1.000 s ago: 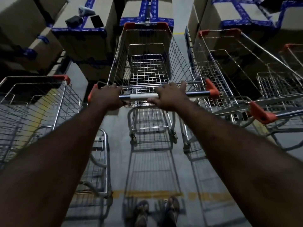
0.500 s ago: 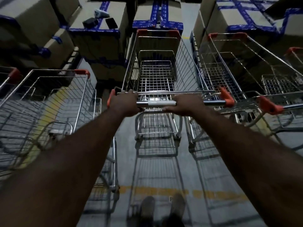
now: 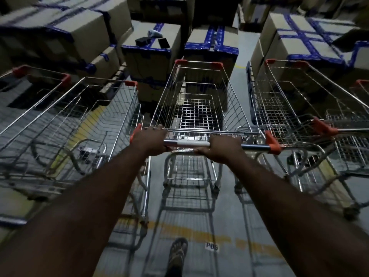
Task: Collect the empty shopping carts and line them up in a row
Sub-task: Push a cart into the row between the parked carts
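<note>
An empty wire shopping cart [image 3: 199, 92] with orange corner caps stands straight ahead of me. My left hand [image 3: 150, 141] grips the left end of its chrome handle bar [image 3: 192, 143], and my right hand [image 3: 224, 148] grips the bar right of the white centre sleeve. A second empty cart [image 3: 79, 120] stands close on the left, with another cart [image 3: 36, 80] beyond it. On the right stands an empty cart [image 3: 299, 100], and a further cart's corner [image 3: 362, 84] shows at the right edge.
Stacked cardboard boxes with blue tape [image 3: 151, 50] wall off the far side, just past the cart fronts. Small dark items [image 3: 143, 40] lie on one box. A yellow floor line [image 3: 189, 232] and a "P06" label [image 3: 211, 246] lie near my sandalled foot [image 3: 178, 254].
The cart I hold has rolled forward between the left and right carts, toward the boxes. More carts have come into view on the left. Both hands stay on the handle.
</note>
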Motion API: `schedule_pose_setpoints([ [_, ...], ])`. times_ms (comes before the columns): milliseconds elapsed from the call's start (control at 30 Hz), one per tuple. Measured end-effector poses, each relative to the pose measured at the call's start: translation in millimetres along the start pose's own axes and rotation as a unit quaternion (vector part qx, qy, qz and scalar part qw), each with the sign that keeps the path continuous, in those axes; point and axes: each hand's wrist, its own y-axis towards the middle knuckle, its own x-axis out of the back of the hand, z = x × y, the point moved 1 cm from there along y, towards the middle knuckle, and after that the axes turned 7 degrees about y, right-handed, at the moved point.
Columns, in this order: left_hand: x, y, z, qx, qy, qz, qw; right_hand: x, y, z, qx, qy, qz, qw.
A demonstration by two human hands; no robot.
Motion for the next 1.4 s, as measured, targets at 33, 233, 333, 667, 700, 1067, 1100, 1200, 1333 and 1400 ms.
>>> schedule_pose_setpoints([
  [33, -1, -9, 1, -0.004, 0.001, 0.005, 1.000, -3, -6, 3, 0.006, -0.001, -0.001, 1.000],
  [233, -6, -63, 17, -0.057, -0.041, -0.027, 0.997, -10, -33, 18, 0.019, -0.004, 0.013, 1.000],
  [333, -22, -93, 36, -0.024, -0.005, -0.042, 0.999, -16, -42, 26, 0.019, -0.009, 0.020, 1.000],
  [667, -39, -144, 57, -0.074, -0.028, -0.030, 0.996, -34, -89, 58, -0.018, -0.004, -0.004, 1.000],
  [700, -39, -150, 59, -0.082, -0.022, -0.024, 0.996, -37, -92, 60, -0.020, -0.004, -0.005, 1.000],
  [1067, -66, -220, 87, -0.064, -0.068, -0.032, 0.995, -53, -139, 100, -0.039, -0.002, 0.020, 0.999],
  [1100, -67, -223, 88, -0.071, -0.074, -0.035, 0.994, -53, -143, 102, -0.039, 0.001, 0.020, 0.999],
  [1200, -68, -234, 92, -0.076, -0.099, -0.013, 0.992, -54, -153, 106, -0.033, 0.001, 0.015, 0.999],
  [1333, -67, -240, 90, -0.072, -0.125, -0.005, 0.989, -53, -162, 107, -0.020, 0.004, 0.012, 1.000],
  [1400, -71, -241, 88, -0.061, -0.137, 0.000, 0.989, -54, -162, 105, -0.023, -0.003, 0.018, 1.000],
])
